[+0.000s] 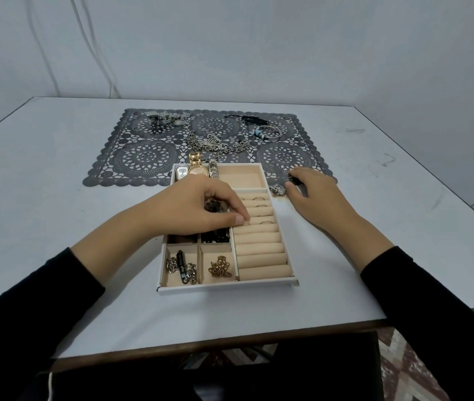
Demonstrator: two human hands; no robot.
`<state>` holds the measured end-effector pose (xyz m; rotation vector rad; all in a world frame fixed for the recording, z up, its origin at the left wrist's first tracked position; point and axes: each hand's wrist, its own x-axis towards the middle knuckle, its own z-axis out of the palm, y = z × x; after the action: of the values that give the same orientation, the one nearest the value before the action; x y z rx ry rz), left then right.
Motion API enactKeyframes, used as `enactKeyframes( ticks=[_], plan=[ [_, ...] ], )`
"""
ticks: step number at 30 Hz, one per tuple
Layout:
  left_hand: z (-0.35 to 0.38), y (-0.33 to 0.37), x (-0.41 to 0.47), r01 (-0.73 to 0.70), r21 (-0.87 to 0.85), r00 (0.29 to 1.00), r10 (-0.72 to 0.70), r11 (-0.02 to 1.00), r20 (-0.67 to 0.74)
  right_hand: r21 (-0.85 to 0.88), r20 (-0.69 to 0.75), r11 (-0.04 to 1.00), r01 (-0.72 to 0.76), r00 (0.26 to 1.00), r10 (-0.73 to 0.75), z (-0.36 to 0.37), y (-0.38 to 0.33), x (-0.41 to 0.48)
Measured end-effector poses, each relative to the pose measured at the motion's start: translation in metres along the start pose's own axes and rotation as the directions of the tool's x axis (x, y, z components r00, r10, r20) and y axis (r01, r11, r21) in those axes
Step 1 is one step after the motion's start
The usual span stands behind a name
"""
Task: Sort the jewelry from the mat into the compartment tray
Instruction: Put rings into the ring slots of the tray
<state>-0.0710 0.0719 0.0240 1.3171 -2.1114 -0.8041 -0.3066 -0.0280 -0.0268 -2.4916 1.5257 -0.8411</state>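
A single head-worn camera (wide-angle) looks forward and down, close over the table (pixel 42 227) and tray (pixel 227 287).

Dk grey lace-pattern mat (pixel 149 157), beige-lined white tray (pixel 227 287), gold watch (pixel 196 166), black sleeves (pixel 42 299)

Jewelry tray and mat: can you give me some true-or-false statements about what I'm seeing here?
1. The gold watch lies in the tray. True.
2. The mat holds no more jewelry. False: chains and other pieces lie on it.
3. The left hand is over the tray. True.
4. The right hand is inside the tray. False: it is beside the tray, pinching a small dark piece.
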Motion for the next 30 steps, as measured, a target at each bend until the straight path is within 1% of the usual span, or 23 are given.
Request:
enactKeyframes(
  ticks=[8, 13, 23, 27, 30],
  plan=[
    [0.002, 0.0034, 0.0016, 0.023, 0.021, 1.0, -0.023, 1.0, -0.011, 0.014, 0.007, 1.0, -0.011, 1.0, 0.011, 0.0005, 0.0001, -0.0007],
    [0.0004, 0.0046, 0.001, 0.041, 0.02, 0.999, -0.041, 0.999, 0.015, 0.01, 0.003, 1.0, 0.005, 1.0, -0.005, -0.0007, -0.0014, -0.0013],
    [0.0023, 0.0071, 0.0054, 0.091, 0.037, 0.996, -0.091, 0.995, -0.01, 0.022, 0.014, 1.0, -0.014, 1.0, 0.014, -0.0015, -0.0023, -0.0014],
    [0.0016, 0.0063, 0.0038, 0.084, 0.026, 0.996, -0.084, 0.996, -0.013, 0.031, 0.034, 0.999, -0.032, 0.999, 0.031, -0.002, -0.0022, -0.0016],
    [0.0005, 0.0053, 0.0002, 0.054, -0.021, 0.998, -0.055, 0.998, -0.024, 0.027, 0.04, 0.999, -0.032, 0.999, 0.031, -0.0039, -0.0028, -0.0016]
  ],
)
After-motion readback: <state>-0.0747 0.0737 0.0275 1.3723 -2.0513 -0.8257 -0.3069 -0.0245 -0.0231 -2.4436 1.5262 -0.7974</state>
